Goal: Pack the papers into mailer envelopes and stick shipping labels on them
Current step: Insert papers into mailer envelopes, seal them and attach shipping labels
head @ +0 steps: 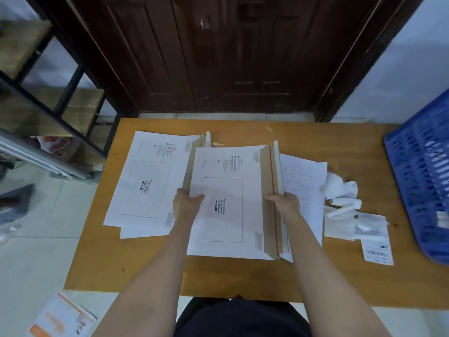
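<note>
- Hands first: left hand pinches the left edge of a white mailer envelope, thumb on top; right hand curls its grip round the right edge, by the brown flap with the red tear strip.
- Envelope in hand lies flat at the middle of the desk, printed waybill box facing up and bare; its flap stands open, so I judge it unsealed. Whether any paper is inside cannot be told.
- Loose papers lie under and just right of that envelope, apparently not yet packed.
- Shipping labels rest near the right edge of the desk, beside crumpled backing strips; some labels seem already peeled off.
- Stack of further envelopes sits to the left, the top one also unlabelled with its flap open.
- Progress, as I judge it: early or midway; filling, sealing and labelling remain.
- Blue crate crowds the right corner; a dark wooden door stands beyond the desk and a metal shelf to the far left.
</note>
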Demonstrator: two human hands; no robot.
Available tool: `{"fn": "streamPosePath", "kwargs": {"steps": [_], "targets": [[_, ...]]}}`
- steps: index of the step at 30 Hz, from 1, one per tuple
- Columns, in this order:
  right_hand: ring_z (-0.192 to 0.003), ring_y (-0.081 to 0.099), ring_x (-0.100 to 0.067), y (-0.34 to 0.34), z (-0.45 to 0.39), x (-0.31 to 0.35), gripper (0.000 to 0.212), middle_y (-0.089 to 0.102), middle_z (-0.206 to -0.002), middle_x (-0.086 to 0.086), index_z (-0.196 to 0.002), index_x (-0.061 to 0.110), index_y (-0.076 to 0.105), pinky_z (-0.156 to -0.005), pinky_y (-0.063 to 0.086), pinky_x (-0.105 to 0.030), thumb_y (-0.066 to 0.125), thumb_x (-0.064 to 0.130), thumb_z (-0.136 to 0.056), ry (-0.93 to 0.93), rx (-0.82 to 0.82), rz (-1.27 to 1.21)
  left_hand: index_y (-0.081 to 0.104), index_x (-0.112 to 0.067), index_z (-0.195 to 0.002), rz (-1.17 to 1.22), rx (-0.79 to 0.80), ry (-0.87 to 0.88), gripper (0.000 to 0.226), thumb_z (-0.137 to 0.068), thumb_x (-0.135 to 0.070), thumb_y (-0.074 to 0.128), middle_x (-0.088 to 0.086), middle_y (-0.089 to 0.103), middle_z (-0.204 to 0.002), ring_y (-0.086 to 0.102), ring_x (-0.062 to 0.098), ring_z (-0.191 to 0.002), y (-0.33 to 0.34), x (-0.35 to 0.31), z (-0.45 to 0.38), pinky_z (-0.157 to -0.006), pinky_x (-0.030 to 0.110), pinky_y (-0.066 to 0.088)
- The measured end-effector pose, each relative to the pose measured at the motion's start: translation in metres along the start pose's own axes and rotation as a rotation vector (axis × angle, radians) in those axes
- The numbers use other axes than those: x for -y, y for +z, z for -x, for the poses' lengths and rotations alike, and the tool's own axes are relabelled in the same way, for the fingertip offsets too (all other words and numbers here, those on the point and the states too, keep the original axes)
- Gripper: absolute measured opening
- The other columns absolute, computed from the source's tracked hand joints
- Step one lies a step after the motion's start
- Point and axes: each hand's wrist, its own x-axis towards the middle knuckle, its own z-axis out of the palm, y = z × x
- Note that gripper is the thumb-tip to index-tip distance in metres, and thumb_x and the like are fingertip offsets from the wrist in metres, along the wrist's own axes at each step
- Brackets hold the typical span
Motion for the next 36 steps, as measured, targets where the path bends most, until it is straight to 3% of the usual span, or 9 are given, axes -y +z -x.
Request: {"fn": "streamPosePath", "kwargs": {"steps": [4, 7, 13, 18, 22, 28, 31, 33, 36], "targets": [[-0.099, 0.061, -0.024, -0.001, -0.006, -0.003, 0.038, 0.064, -0.102, -0.003, -0.108, 0.006, 0.066, -0.086, 0.049, -0.03, 0.078, 0.018, -0.074, 0.03, 0.046, -0.042, 0.043, -0.006, -0.125, -0.266, -0.208, 0.142, 0.057, -0.079, -0.023, 0.071, 0.014, 0.041, -0.128, 0.039, 0.032, -0.118, 0.031, -0.022, 0.018, -0.097, 0.039, 0.038], [-0.095, 0.066, -0.025, -0.005, -0.012, -0.002, 0.034, 0.071, -0.104, -0.009, -0.102, 0.003, 0.07, -0.09, 0.053, -0.038, 0.08, 0.013, -0.071, 0.079, 0.173, -0.125, 0.038, -0.013, -0.136, -0.255, -0.072, 0.344, 0.08, -0.074, -0.049, 0.074, 0.01, 0.033, -0.138, 0.033, 0.029, -0.13, 0.059, -0.049, 0.035, -0.107, 0.038, 0.032], [-0.096, 0.067, -0.031, -0.021, -0.013, 0.003, 0.018, 0.071, -0.102, -0.016, -0.098, 0.006, 0.07, -0.09, 0.053, -0.046, 0.07, 0.014, -0.082, 0.124, 0.355, -0.131, 0.009, -0.024, -0.151, -0.296, 0.161, 0.329, 0.12, -0.06, -0.074, 0.07, 0.008, 0.0, -0.158, 0.001, 0.029, -0.146, 0.09, -0.068, 0.044, -0.117, 0.049, 0.01], [-0.092, 0.069, -0.029, -0.025, -0.019, 0.01, 0.024, 0.072, -0.1, -0.012, -0.104, 0.009, 0.069, -0.08, 0.057, -0.041, 0.071, 0.02, -0.083, 0.098, 0.44, -0.158, -0.004, -0.04, -0.15, -0.478, 0.277, 0.346, 0.117, -0.064, -0.067, 0.071, 0.0, -0.02, -0.158, -0.016, 0.032, -0.145, 0.089, -0.069, 0.041, -0.113, 0.059, 0.009], [-0.09, 0.07, -0.028, -0.023, -0.023, 0.013, 0.031, 0.073, -0.099, -0.012, -0.108, 0.005, 0.069, -0.078, 0.057, -0.038, 0.072, 0.02, -0.082, 0.07, 0.431, -0.1, 0.003, -0.038, -0.151, -0.429, 0.241, 0.315, 0.106, -0.071, -0.051, 0.072, 0.002, -0.014, -0.159, -0.013, 0.033, -0.146, 0.089, -0.074, 0.046, -0.112, 0.06, 0.014], [-0.086, 0.067, -0.023, -0.015, -0.018, 0.019, 0.03, 0.071, -0.098, -0.008, -0.109, 0.008, 0.066, -0.071, 0.055, -0.032, 0.071, 0.021, -0.081, 0.0, 0.366, 0.003, 0.043, -0.01, -0.131, -0.406, 0.084, 0.66, 0.052, -0.081, -0.009, 0.054, 0.01, 0.014, -0.158, 0.01, 0.033, -0.146, 0.092, -0.085, 0.066, -0.115, 0.049, 0.021], [-0.096, 0.063, -0.027, -0.009, -0.022, 0.025, 0.04, 0.068, -0.107, -0.01, -0.113, 0.009, 0.065, -0.086, 0.053, -0.037, 0.074, 0.023, -0.077, -0.041, 0.217, 0.096, 0.06, -0.004, -0.113, -0.596, 0.021, 0.722, 0.027, -0.09, -0.005, 0.046, 0.016, 0.013, -0.158, 0.011, 0.04, -0.144, 0.093, -0.092, 0.067, -0.115, 0.053, 0.02], [-0.102, 0.061, -0.029, -0.006, -0.024, 0.029, 0.045, 0.066, -0.111, -0.012, -0.117, 0.006, 0.063, -0.088, 0.05, -0.035, 0.074, 0.024, -0.077, -0.044, 0.16, 0.135, 0.057, -0.006, -0.119, -0.738, -0.028, 0.653, 0.028, -0.096, -0.01, 0.041, 0.019, 0.003, -0.158, 0.004, 0.046, -0.144, 0.096, -0.097, 0.068, -0.115, 0.059, 0.014], [-0.1, 0.061, -0.028, -0.001, -0.027, 0.034, 0.047, 0.066, -0.111, -0.011, -0.117, 0.007, 0.063, -0.085, 0.051, -0.035, 0.075, 0.028, -0.076, -0.045, 0.128, 0.174, 0.021, -0.006, -0.147, -0.78, -0.046, 0.553, 0.052, -0.098, -0.011, 0.04, 0.019, -0.008, -0.158, 0.002, 0.05, -0.142, 0.098, -0.099, 0.066, -0.112, 0.061, 0.018]]}}
